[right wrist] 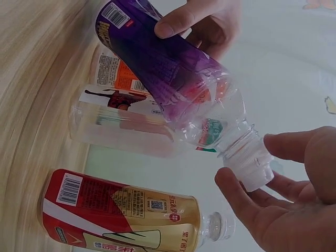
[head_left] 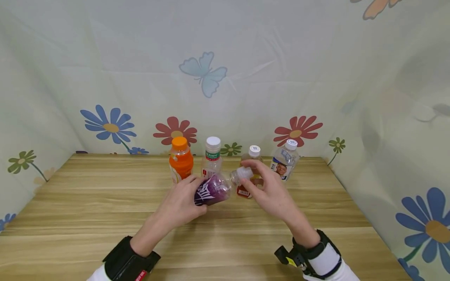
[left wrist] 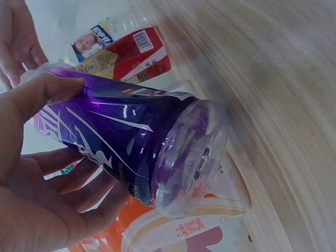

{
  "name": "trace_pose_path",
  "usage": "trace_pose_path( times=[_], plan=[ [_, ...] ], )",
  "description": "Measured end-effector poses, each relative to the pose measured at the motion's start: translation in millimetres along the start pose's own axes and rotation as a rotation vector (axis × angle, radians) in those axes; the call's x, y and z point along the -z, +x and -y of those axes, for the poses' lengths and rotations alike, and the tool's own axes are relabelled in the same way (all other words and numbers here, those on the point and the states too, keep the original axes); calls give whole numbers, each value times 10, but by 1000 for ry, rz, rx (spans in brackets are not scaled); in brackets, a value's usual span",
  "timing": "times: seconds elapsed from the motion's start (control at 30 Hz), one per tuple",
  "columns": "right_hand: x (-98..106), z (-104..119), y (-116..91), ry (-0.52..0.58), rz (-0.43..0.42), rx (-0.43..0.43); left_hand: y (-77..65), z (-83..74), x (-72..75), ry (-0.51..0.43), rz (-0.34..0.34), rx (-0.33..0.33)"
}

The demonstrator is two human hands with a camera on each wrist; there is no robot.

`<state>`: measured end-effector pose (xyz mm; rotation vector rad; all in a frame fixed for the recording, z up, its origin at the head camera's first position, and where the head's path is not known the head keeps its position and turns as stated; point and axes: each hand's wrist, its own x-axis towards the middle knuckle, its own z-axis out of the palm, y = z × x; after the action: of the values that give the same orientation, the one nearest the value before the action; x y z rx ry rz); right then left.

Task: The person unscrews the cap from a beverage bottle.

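A purple-labelled plastic bottle (head_left: 212, 190) is tilted above the table, its neck toward the right. My left hand (head_left: 179, 203) grips it around the label, and the clear base (left wrist: 191, 157) faces the left wrist camera. At the other end, my right hand (head_left: 270, 191) pinches the translucent white cap (right wrist: 249, 165) between thumb and fingers. The cap sits at the bottle's neck; whether it is loose, I cannot tell. Just behind the right hand stands a red-and-gold bottle (right wrist: 121, 210), partly covered by that hand in the head view.
Behind the held bottle, an orange bottle (head_left: 181, 162) and a clear bottle with a white cap (head_left: 213, 143) stand side by side. Farther right is another clear bottle with a picture label (head_left: 285, 160). The wooden table (head_left: 105, 191) ends at a floral curtain (head_left: 246, 97).
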<state>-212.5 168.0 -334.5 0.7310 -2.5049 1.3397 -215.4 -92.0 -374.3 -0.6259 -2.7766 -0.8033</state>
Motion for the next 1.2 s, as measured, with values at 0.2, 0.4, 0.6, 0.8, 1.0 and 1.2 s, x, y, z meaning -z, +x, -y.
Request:
trace_pose_path(
  times=[0.2, 0.4, 0.6, 0.8, 1.0, 1.2],
  plan=[
    [-3, 1, 6, 55, -8, -61, 1, 1, -1, 4, -10, -19],
    [-1, -22, 7, 18, -9, -127, 0, 0, 4, 10, -20, -43],
    [-1, -39, 1, -30, -19, -167, 0, -1, 3, 22, -14, -38],
    [4, -34, 3, -33, -18, -146, 2, 0, 0, 34, -13, -40],
    [-8, -56, 2, -34, -14, -70, 1, 1, 2, 29, -15, -42],
    [-3, -58, -2, -34, -9, -3, 1, 4, 2, 31, -17, -42]
  ],
)
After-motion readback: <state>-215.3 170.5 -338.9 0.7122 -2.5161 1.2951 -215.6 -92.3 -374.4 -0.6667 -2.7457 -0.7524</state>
